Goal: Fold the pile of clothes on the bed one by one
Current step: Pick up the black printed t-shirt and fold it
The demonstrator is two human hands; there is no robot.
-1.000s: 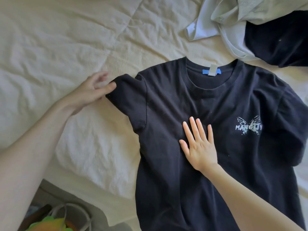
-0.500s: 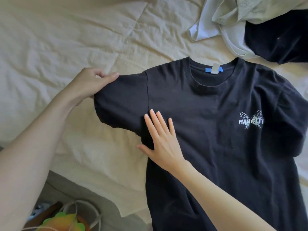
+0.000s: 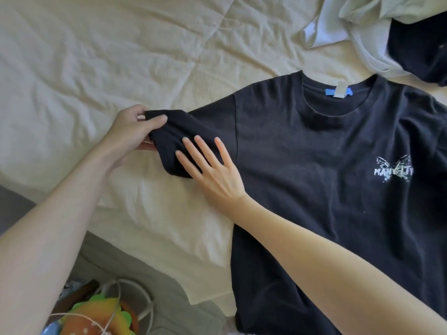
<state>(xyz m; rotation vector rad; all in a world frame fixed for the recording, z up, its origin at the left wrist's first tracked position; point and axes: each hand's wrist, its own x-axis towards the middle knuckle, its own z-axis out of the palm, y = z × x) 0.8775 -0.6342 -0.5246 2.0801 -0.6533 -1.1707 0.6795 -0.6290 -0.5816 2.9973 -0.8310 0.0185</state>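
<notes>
Spread front-up across the right half of the bed (image 3: 121, 56), the black T-shirt (image 3: 314, 165) lies mostly flat, its round collar toward the far side. A blue label with a white tag (image 3: 339, 91) shows inside the neck, and a small white butterfly print (image 3: 393, 169) with lettering sits on the chest. Its hem runs out of view at the near edge. Only the sleeve (image 3: 174, 139) on the left is bunched and lifted: the left hand (image 3: 131, 134) pinches its end between thumb and curled fingers. Just beside it, the right hand (image 3: 212, 170) lies flat on the cloth with fingers straight and slightly spread, pressing where the sleeve meets the body. The cream bedcover is rumpled. At the far right corner a heap of pale clothes (image 3: 358, 27) and a dark garment (image 3: 420, 52) waits, near the shirt's shoulder.
</notes>
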